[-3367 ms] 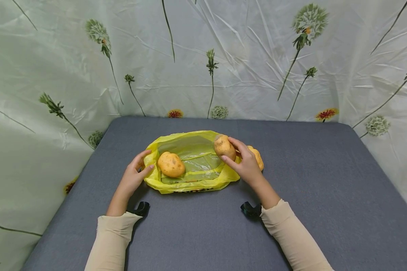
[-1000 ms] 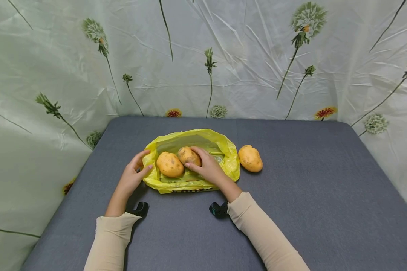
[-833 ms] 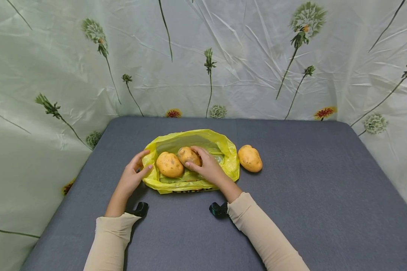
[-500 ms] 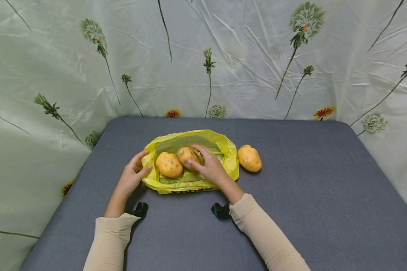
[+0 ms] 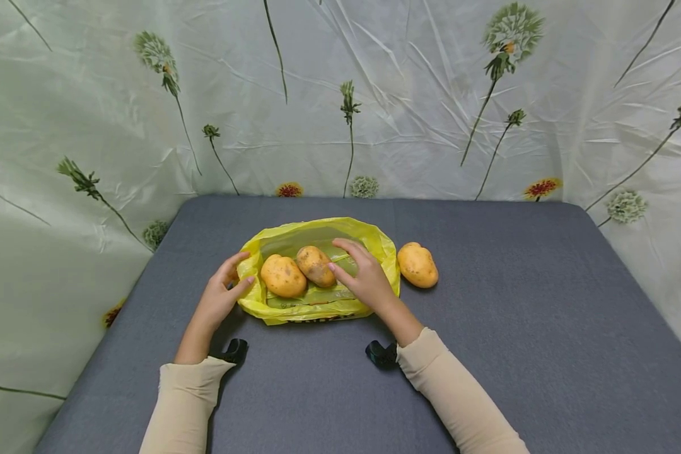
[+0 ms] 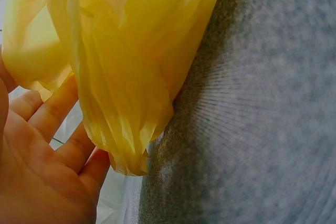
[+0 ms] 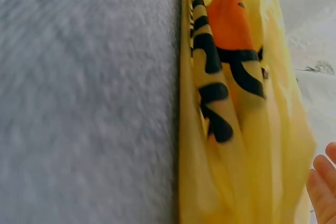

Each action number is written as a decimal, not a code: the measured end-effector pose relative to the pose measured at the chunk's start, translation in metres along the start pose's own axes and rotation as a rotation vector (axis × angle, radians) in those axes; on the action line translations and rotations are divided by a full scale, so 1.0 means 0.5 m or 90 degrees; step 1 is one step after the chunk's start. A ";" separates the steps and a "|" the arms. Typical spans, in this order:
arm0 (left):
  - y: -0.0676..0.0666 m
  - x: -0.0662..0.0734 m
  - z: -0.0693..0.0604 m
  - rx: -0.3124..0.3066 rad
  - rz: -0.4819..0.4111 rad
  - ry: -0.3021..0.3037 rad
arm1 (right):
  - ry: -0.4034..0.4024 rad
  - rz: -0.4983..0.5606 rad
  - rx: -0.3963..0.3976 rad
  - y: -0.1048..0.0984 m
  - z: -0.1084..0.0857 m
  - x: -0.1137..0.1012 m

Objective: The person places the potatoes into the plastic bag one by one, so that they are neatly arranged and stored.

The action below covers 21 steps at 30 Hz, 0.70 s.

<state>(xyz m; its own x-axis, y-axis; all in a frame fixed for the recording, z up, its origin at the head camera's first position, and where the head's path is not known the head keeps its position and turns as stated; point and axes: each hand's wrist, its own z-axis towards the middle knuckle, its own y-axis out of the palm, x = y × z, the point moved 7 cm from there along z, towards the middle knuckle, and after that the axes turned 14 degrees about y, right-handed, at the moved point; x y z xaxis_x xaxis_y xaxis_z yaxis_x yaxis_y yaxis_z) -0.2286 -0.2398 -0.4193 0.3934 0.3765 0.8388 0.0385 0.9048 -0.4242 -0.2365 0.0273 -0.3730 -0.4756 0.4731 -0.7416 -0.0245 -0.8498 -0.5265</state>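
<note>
A yellow plastic bag (image 5: 369, 302) lies with its mouth spread wide on the grey surface. My left hand (image 5: 220, 297) holds its left rim, thumb and fingers around the plastic; in the left wrist view the fingers (image 6: 55, 111) lie against the crinkled bag (image 6: 126, 77). Inside are two potatoes side by side: a smooth one (image 5: 284, 276) on the left and a browner one (image 5: 315, 265) to its right. My right hand (image 5: 367, 277) hovers over the bag's right half, fingers spread and holding nothing. Its thumb tip is close to the browner potato; whether they touch I cannot tell.
A third potato (image 5: 418, 265) lies on the grey surface (image 5: 522, 315), just outside the bag's right side. A floral curtain (image 5: 408, 113) hangs behind and to the sides. Black wrist mounts (image 5: 381, 354) sit under both forearms.
My right hand carried the browner potato from the bag's right rim to beside the other potato, let go, and drew back to the right. The left hand stays at the rim.
</note>
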 end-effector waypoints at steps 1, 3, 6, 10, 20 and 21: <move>0.000 0.000 0.000 0.000 0.002 -0.002 | -0.001 -0.004 0.003 -0.005 -0.001 0.001; 0.001 0.000 0.001 -0.003 0.005 -0.003 | -0.004 -0.010 0.008 -0.015 -0.003 0.002; 0.001 -0.001 0.001 -0.003 0.006 -0.004 | -0.010 -0.016 0.013 -0.032 -0.007 0.002; 0.000 -0.002 0.001 -0.002 0.006 -0.005 | -0.017 -0.018 0.027 -0.059 -0.011 0.003; 0.002 0.040 0.001 -0.005 -0.012 -0.017 | -0.043 -0.043 0.087 -0.124 -0.022 0.021; 0.002 0.048 0.001 -0.006 -0.013 -0.018 | -0.043 -0.045 0.094 -0.130 -0.024 0.024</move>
<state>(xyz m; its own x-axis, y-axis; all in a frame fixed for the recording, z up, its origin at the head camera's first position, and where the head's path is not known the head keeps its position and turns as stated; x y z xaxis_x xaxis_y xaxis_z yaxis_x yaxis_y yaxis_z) -0.2195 -0.2296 -0.3994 0.3667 0.3633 0.8565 0.0546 0.9106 -0.4096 -0.2303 0.0912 -0.3526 -0.5258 0.5204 -0.6728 -0.1869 -0.8423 -0.5055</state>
